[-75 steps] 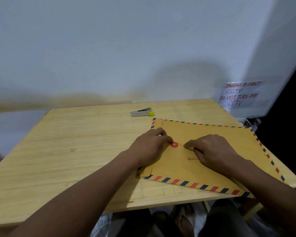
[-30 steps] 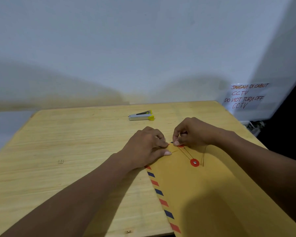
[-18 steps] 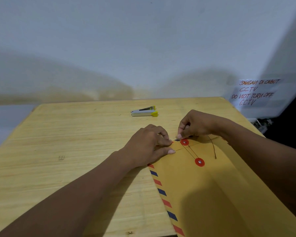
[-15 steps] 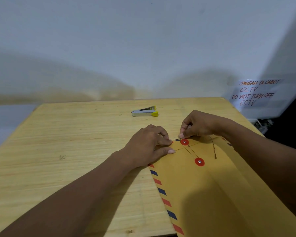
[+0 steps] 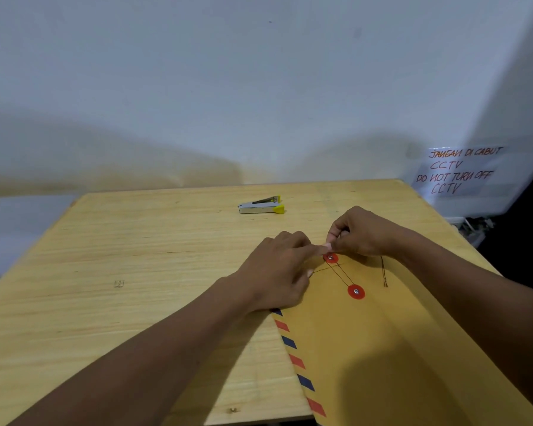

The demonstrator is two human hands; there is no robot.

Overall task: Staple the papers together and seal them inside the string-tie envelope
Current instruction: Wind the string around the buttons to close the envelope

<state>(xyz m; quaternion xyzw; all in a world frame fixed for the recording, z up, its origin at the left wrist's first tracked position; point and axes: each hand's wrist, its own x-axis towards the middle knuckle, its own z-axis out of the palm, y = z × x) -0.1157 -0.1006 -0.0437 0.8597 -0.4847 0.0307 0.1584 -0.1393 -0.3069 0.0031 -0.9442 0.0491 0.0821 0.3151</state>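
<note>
A tan string-tie envelope (image 5: 366, 348) with a red-and-blue striped border lies at the table's right front. It carries two red discs, an upper disc (image 5: 330, 258) on the flap and a lower disc (image 5: 356, 291), with dark string (image 5: 340, 273) running between them. My right hand (image 5: 360, 232) pinches the string just above the upper disc. A loose string end (image 5: 384, 276) hangs to the right. My left hand (image 5: 277, 269) rests on the envelope's flap corner, fingers pressing it down. The papers are not visible.
A grey stapler (image 5: 260, 206) with a yellow tip lies on the wooden table (image 5: 136, 272) behind my hands. A single loose staple (image 5: 118, 283) sits at the left. The wall is close behind, with a handwritten notice (image 5: 456, 170) at the right.
The envelope was turned from lying crosswise to pointing away from me. My right hand went from beside the disc to pinching the string at the upper disc; the string now runs between both discs.
</note>
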